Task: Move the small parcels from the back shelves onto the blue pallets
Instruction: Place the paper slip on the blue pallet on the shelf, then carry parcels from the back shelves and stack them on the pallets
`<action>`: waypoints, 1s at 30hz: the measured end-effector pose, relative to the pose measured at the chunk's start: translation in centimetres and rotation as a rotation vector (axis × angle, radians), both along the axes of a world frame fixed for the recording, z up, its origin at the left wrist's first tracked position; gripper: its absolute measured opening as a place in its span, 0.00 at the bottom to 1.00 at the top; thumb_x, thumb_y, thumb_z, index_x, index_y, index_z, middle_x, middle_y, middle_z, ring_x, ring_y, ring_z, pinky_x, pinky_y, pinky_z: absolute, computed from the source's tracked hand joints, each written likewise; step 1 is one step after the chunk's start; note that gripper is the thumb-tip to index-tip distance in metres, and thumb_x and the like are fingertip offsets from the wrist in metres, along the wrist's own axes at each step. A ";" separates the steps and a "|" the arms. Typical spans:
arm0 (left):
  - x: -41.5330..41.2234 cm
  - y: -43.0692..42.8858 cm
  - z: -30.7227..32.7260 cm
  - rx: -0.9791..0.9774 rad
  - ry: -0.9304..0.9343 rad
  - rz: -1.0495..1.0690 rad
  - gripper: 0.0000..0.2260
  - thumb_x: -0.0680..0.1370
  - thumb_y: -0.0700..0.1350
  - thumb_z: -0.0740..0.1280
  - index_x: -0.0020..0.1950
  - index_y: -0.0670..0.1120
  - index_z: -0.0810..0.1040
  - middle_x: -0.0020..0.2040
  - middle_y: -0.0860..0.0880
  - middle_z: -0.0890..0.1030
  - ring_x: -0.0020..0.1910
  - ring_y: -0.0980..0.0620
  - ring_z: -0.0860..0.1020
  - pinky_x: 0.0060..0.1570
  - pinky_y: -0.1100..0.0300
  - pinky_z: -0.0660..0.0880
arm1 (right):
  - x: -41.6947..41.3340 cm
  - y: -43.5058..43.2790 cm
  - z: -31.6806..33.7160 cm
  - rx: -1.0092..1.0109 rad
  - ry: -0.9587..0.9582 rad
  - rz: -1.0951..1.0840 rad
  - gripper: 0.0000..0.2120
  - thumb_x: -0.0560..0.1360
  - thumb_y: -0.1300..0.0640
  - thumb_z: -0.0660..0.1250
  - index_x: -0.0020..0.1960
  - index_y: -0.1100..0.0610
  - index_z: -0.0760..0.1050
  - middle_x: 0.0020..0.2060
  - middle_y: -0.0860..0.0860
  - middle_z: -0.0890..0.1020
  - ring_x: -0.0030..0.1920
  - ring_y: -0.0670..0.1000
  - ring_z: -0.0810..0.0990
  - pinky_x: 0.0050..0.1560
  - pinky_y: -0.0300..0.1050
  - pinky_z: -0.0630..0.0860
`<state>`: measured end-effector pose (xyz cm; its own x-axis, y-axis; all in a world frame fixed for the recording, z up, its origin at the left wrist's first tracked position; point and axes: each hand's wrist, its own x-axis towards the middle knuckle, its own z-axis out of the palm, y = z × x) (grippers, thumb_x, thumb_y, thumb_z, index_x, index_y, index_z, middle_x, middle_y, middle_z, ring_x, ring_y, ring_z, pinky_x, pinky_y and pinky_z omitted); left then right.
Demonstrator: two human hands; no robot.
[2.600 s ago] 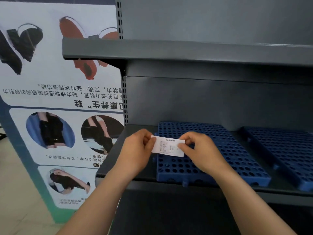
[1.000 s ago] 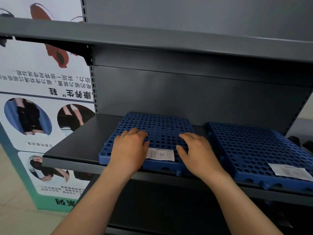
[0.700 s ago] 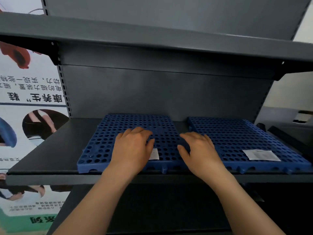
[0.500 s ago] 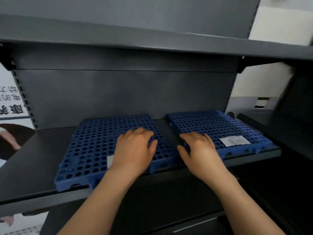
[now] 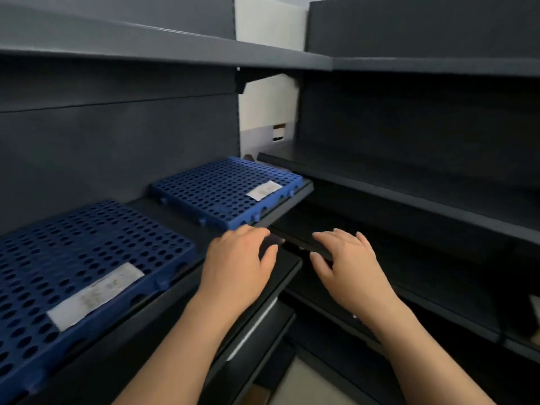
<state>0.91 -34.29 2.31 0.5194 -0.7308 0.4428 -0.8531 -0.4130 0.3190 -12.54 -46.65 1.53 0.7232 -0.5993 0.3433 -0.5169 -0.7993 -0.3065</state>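
Both hands are out in front, palms down, fingers spread a little, and they hold nothing. The left hand (image 5: 238,268) is over the front edge of the dark shelf (image 5: 201,223). The right hand (image 5: 349,266) is over a lower shelf on the right. To the left lies the near pallet (image 5: 96,244), blue and full of holes, with a flat white parcel (image 5: 95,295) on top near its front. Farther back is the far pallet (image 5: 222,190) with a small parcel (image 5: 264,190) on its right side
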 end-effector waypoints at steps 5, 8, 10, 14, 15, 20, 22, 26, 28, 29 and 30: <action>-5.6 -4.1 -0.7 0.013 0.037 -0.223 0.18 0.79 0.56 0.59 0.67 0.53 0.72 0.60 0.56 0.77 0.59 0.55 0.75 0.58 0.57 0.70 | -8.2 -0.9 -0.3 0.024 0.046 -0.248 0.21 0.80 0.48 0.58 0.72 0.49 0.65 0.69 0.46 0.72 0.73 0.47 0.63 0.76 0.51 0.51; -9.4 -6.7 -0.8 0.011 0.045 -0.341 0.18 0.79 0.56 0.60 0.68 0.54 0.72 0.60 0.56 0.77 0.58 0.55 0.75 0.57 0.58 0.70 | -13.2 -1.6 -0.4 0.030 0.055 -0.385 0.21 0.80 0.48 0.58 0.72 0.49 0.65 0.68 0.45 0.72 0.73 0.47 0.64 0.75 0.51 0.51; -12.1 -8.5 -0.7 0.016 0.050 -0.418 0.18 0.79 0.56 0.59 0.68 0.54 0.72 0.61 0.57 0.77 0.58 0.56 0.75 0.57 0.59 0.70 | -16.5 -2.0 -0.4 0.042 0.056 -0.467 0.21 0.80 0.48 0.58 0.72 0.49 0.65 0.68 0.46 0.72 0.72 0.47 0.64 0.75 0.51 0.51; -17.7 -12.3 -0.6 0.028 0.075 -0.550 0.18 0.79 0.56 0.60 0.68 0.53 0.72 0.61 0.56 0.77 0.57 0.57 0.76 0.57 0.58 0.73 | -22.8 -3.3 -0.3 0.054 0.045 -0.598 0.21 0.80 0.49 0.58 0.72 0.49 0.66 0.67 0.46 0.73 0.71 0.46 0.65 0.76 0.51 0.52; -19.2 -13.3 -0.6 0.027 0.080 -0.577 0.18 0.79 0.56 0.60 0.68 0.53 0.72 0.60 0.56 0.77 0.56 0.57 0.76 0.56 0.58 0.74 | -24.4 -3.8 -0.2 0.052 0.043 -0.624 0.21 0.80 0.49 0.58 0.72 0.50 0.66 0.67 0.46 0.74 0.71 0.46 0.66 0.76 0.51 0.53; -26.3 -18.7 -0.2 0.036 0.121 -0.675 0.18 0.79 0.56 0.60 0.68 0.53 0.72 0.59 0.55 0.77 0.51 0.58 0.76 0.51 0.60 0.75 | -32.1 -7.1 0.3 0.044 0.036 -0.728 0.21 0.80 0.49 0.59 0.72 0.49 0.66 0.66 0.46 0.75 0.70 0.47 0.67 0.75 0.52 0.55; -28.6 -20.8 -0.1 0.041 0.130 -0.690 0.18 0.79 0.56 0.60 0.68 0.52 0.72 0.59 0.55 0.77 0.53 0.58 0.76 0.51 0.60 0.75 | -34.8 -8.7 0.6 0.041 0.045 -0.756 0.21 0.80 0.49 0.58 0.72 0.49 0.66 0.67 0.46 0.74 0.70 0.47 0.67 0.75 0.51 0.54; -33.6 -25.5 0.3 0.018 0.147 -0.708 0.19 0.79 0.55 0.60 0.69 0.51 0.71 0.61 0.54 0.77 0.57 0.56 0.75 0.49 0.63 0.72 | -40.7 -12.9 1.0 0.032 0.051 -0.800 0.22 0.80 0.49 0.58 0.72 0.50 0.66 0.67 0.47 0.74 0.70 0.47 0.68 0.74 0.53 0.57; -35.9 -27.8 0.7 0.002 0.169 -0.701 0.20 0.79 0.55 0.60 0.70 0.51 0.70 0.62 0.53 0.77 0.58 0.55 0.75 0.50 0.61 0.72 | -43.2 -14.9 1.1 0.035 0.040 -0.821 0.22 0.80 0.49 0.58 0.72 0.50 0.66 0.68 0.47 0.74 0.70 0.48 0.67 0.75 0.54 0.56; -36.8 -28.9 0.8 -0.006 0.173 -0.692 0.21 0.79 0.55 0.60 0.70 0.50 0.69 0.62 0.52 0.76 0.59 0.54 0.75 0.51 0.61 0.72 | -44.2 -15.8 1.1 0.037 0.033 -0.830 0.22 0.80 0.49 0.59 0.72 0.50 0.66 0.68 0.47 0.73 0.71 0.48 0.67 0.75 0.54 0.55; -37.7 -30.0 0.9 -0.012 0.177 -0.682 0.21 0.79 0.56 0.60 0.70 0.50 0.69 0.62 0.52 0.76 0.59 0.54 0.75 0.50 0.60 0.72 | -45.1 -16.7 1.1 0.036 0.028 -0.839 0.22 0.80 0.50 0.59 0.72 0.50 0.66 0.68 0.47 0.73 0.71 0.48 0.67 0.75 0.54 0.54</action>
<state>-36.81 -64.25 3.16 0.0117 -0.9146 0.4041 -0.8553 0.2001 0.4779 -57.63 -63.38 2.65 0.0406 -0.9523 0.3024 -0.9432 -0.1364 -0.3028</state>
